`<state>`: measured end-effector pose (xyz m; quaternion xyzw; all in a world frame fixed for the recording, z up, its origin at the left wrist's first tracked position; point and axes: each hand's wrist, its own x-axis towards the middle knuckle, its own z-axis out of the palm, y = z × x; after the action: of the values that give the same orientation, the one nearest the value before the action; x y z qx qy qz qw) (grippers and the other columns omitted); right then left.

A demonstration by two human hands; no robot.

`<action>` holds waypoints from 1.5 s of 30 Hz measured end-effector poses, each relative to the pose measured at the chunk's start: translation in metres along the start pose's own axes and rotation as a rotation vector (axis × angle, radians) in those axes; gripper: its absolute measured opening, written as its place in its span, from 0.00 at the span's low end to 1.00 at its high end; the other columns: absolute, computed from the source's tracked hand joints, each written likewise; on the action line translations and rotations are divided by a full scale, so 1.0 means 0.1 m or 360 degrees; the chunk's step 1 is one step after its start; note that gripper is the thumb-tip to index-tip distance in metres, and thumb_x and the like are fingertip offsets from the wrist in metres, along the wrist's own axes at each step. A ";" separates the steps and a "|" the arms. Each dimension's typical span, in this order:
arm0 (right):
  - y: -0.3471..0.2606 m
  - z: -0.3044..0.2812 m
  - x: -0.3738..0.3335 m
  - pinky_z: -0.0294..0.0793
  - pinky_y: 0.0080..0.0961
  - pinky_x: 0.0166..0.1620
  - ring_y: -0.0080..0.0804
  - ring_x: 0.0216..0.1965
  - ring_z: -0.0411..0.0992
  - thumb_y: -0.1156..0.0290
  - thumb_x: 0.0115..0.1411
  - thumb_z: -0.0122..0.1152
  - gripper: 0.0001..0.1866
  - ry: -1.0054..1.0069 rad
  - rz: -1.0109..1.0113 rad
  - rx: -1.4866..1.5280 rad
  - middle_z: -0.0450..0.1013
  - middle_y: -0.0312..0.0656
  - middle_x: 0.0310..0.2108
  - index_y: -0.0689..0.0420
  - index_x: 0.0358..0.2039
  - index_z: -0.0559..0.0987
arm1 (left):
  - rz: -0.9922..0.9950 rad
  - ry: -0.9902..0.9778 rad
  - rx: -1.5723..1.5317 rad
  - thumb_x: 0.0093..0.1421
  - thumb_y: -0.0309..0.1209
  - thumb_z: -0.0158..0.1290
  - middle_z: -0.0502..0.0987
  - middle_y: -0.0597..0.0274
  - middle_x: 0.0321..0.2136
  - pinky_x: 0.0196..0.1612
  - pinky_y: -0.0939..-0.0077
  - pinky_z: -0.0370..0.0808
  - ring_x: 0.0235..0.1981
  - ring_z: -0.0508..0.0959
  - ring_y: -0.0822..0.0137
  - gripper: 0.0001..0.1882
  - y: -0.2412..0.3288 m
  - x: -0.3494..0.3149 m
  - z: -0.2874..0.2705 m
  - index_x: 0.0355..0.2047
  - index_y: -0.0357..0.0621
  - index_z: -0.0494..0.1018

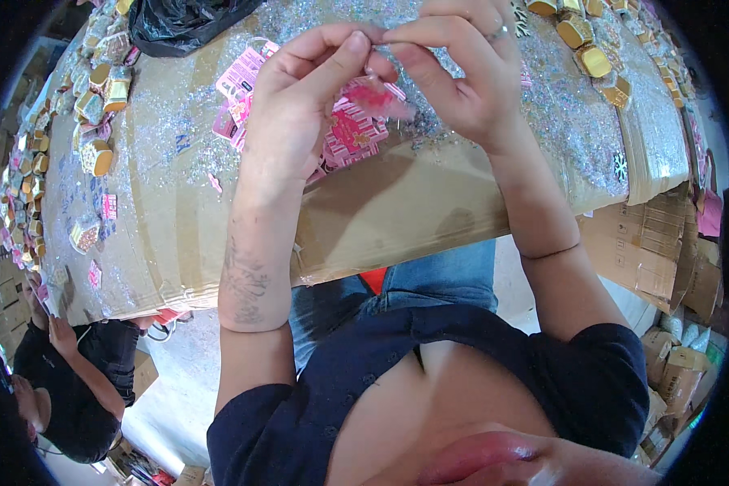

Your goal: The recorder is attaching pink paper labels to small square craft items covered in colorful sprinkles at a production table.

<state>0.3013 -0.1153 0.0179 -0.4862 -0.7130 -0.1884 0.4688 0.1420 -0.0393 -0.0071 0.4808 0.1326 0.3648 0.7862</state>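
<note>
My left hand (308, 85) and my right hand (462, 73) are raised over the cardboard work surface, with their fingertips meeting. Thumb and fingers are pinched together on each hand. Just below them hangs a small pink, partly see-through piece (378, 100), blurred; its upper end is hidden by the left fingers. What the right fingertips pinch is too small to make out. Under my hands lies a loose pile of pink printed cards (352, 138), partly covered by the left hand and wrist.
Glitter is scattered over the cardboard surface (194, 194). A black plastic bag (188, 24) lies at the far left. Many small gold-sided pieces line the left (97, 158) and right (594, 61) sides. Another person (77, 389) works at the lower left. Cardboard boxes (636, 247) stand right.
</note>
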 end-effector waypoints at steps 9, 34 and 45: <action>0.30 -0.01 -0.08 0.55 0.33 0.61 0.34 0.56 0.62 0.60 0.60 0.62 0.13 -0.0560 0.0415 0.1108 0.68 0.40 0.48 0.53 0.42 0.80 | -0.0139 -0.0182 0.0480 0.64 0.28 0.53 0.77 0.67 0.27 0.35 0.85 0.70 0.30 0.74 0.79 0.09 0.08 0.00 -0.15 0.40 0.34 0.77; 0.19 0.00 -0.02 0.69 0.32 0.46 0.38 0.41 0.71 0.64 0.44 0.74 0.21 -0.0383 0.0123 0.0523 0.76 0.37 0.36 0.53 0.40 0.80 | -0.0335 -0.0033 -0.0059 0.62 0.25 0.52 0.77 0.62 0.31 0.41 0.78 0.73 0.32 0.75 0.74 0.09 0.09 0.00 -0.13 0.39 0.30 0.76; 0.14 0.04 -0.08 0.69 0.31 0.42 0.39 0.38 0.71 0.74 0.53 0.64 0.08 -0.0264 0.0301 0.0542 0.75 0.39 0.32 0.55 0.35 0.79 | -0.0275 -0.0042 0.0019 0.64 0.26 0.52 0.79 0.60 0.31 0.40 0.78 0.75 0.33 0.77 0.71 0.09 0.01 0.00 -0.12 0.41 0.32 0.75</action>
<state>0.3127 -0.1102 0.0060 -0.4785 -0.7219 0.0204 0.4995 0.1345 -0.0312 -0.0127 0.4769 0.1653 0.2885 0.8136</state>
